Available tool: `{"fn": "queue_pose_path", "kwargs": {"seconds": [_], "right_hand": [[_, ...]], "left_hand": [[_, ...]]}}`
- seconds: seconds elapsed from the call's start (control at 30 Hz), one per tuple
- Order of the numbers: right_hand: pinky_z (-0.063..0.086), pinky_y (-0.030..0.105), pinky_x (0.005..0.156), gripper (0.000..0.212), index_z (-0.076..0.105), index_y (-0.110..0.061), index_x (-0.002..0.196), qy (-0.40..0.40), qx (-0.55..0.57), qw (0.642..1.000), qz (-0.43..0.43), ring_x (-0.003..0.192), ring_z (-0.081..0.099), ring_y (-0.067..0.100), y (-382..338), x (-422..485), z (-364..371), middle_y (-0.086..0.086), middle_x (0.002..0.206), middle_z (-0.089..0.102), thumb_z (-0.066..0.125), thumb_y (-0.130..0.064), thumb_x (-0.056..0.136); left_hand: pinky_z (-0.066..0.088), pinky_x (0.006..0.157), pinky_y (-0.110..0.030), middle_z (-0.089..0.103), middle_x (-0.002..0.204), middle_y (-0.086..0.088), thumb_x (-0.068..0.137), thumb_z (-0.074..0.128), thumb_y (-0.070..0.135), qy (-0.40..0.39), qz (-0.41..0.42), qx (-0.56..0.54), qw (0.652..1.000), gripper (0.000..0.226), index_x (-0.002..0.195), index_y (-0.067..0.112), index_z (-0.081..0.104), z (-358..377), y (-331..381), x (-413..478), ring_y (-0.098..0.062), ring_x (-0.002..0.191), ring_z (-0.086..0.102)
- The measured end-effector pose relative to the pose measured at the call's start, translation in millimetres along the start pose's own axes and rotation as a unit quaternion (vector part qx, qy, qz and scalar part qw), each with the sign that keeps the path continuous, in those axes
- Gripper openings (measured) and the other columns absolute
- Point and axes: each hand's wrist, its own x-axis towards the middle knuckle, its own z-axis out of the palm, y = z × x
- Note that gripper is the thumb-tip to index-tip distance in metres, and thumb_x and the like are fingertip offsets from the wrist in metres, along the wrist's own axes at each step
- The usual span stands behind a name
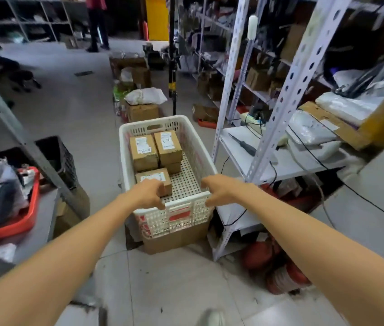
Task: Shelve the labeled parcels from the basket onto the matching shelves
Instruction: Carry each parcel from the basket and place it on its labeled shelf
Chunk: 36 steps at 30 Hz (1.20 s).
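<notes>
Parcel (pixel 154 178) nearest in basket (pixel 123 151), label up: our left hand (pixel 149 193) and right hand (pixel 218 191) curl at the near rim, grip unclear; we should read its label, then lift level.

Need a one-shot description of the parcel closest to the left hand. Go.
Find the white perforated basket on a cardboard box in the aisle. Inside, near-left, just beyond the left hand, lies a brown parcel. It sits low and alone in front; the other parcels cluster higher at the back.
</notes>
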Motion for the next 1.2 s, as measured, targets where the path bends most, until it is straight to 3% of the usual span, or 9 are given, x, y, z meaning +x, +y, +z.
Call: {"fn": "queue_pose_path", "kwargs": {"seconds": [0.07, 0.47, 0.67, 0.77, 0.87, 1.0, 1.1, 1.2], "right_hand": [[0.050, 0.049, 0.091, 0.048, 0.049, -0.003, 0.125, -0.015, -0.006, 1.000, -0.010, 0.111, 0.055, 0.035, -5, 24, 4, 0.019, 0.122, 0.056, 0.065, -0.021, 0.083], [0.052, 0.047, 0.088, 0.044, 0.054, -0.006, 0.119, -0.010, 0.016, 0.999, -0.047, 0.103, 0.059, 0.030, 36, 224, -46, 0.014, 0.117, 0.060, 0.067, -0.024, 0.081], [0.054, 0.042, 0.083, 0.038, 0.057, -0.003, 0.113, -0.066, 0.028, 0.997, -0.030, 0.098, 0.061, 0.028, 84, 317, -67, 0.012, 0.110, 0.062, 0.065, -0.023, 0.082], [0.051, 0.034, 0.066, 0.029, 0.057, -0.004, 0.103, -0.092, 0.023, 0.995, -0.024, 0.087, 0.060, 0.026, 101, 355, -58, 0.010, 0.098, 0.060, 0.065, -0.022, 0.082], [0.053, 0.041, 0.085, 0.043, 0.053, -0.009, 0.119, -0.153, 0.009, 0.988, -0.027, 0.102, 0.058, 0.027, 109, 385, -28, 0.010, 0.119, 0.057, 0.067, -0.027, 0.082], [0.050, 0.042, 0.092, 0.046, 0.049, -0.007, 0.128, -0.201, 0.010, 0.979, -0.033, 0.110, 0.056, 0.029, 112, 423, 13, 0.013, 0.127, 0.053, 0.062, -0.026, 0.088], [0.050, 0.038, 0.088, 0.050, 0.044, -0.007, 0.132, -0.211, 0.015, 0.977, -0.038, 0.110, 0.054, 0.029, 109, 450, 49, 0.011, 0.130, 0.050, 0.060, -0.027, 0.089], [0.042, 0.034, 0.075, 0.048, 0.043, -0.008, 0.129, -0.223, 0.011, 0.974, -0.038, 0.106, 0.049, 0.028, 106, 474, 88, 0.013, 0.127, 0.045, 0.061, -0.027, 0.088]], "left_hand": [[0.050, 0.090, -0.037, 0.061, 0.116, -0.004, 0.076, 0.078, 0.029, -0.002, -0.016, -0.007, 1.000, 0.051, 0.119, 0.013, 0.056, -1, -18, 10, -0.022, 0.103, 0.058], [0.052, 0.090, -0.039, 0.065, 0.111, -0.003, 0.076, 0.078, 0.027, 0.000, -0.071, -0.038, 0.997, 0.046, 0.116, 0.018, 0.058, -60, -89, 167, -0.020, 0.099, 0.062], [0.042, 0.080, -0.023, 0.061, 0.111, -0.001, 0.079, 0.075, 0.021, 0.013, -0.109, -0.123, 0.986, 0.049, 0.124, 0.013, 0.056, -79, -93, 255, -0.014, 0.096, 0.057], [0.043, 0.070, -0.020, 0.066, 0.096, -0.001, 0.077, 0.077, 0.019, 0.025, -0.141, -0.204, 0.969, 0.046, 0.119, 0.015, 0.059, -63, -104, 283, -0.011, 0.084, 0.059], [0.048, 0.084, -0.030, 0.067, 0.091, 0.001, 0.074, 0.078, 0.022, -0.007, -0.173, -0.238, 0.956, 0.047, 0.117, 0.017, 0.059, -38, -123, 303, -0.009, 0.080, 0.061], [0.045, 0.063, -0.022, 0.061, 0.086, 0.004, 0.076, 0.077, 0.020, -0.040, -0.227, -0.261, 0.937, 0.045, 0.116, 0.015, 0.056, -3, -155, 329, -0.011, 0.075, 0.059], [0.047, 0.067, -0.026, 0.056, 0.087, 0.003, 0.078, 0.076, 0.017, -0.056, -0.264, -0.281, 0.921, 0.046, 0.118, 0.013, 0.054, 31, -177, 351, -0.012, 0.072, 0.056], [0.040, 0.058, -0.024, 0.051, 0.087, -0.002, 0.082, 0.073, 0.010, -0.082, -0.301, -0.335, 0.889, 0.051, 0.126, 0.008, 0.048, 79, -192, 372, -0.013, 0.066, 0.049]]}}
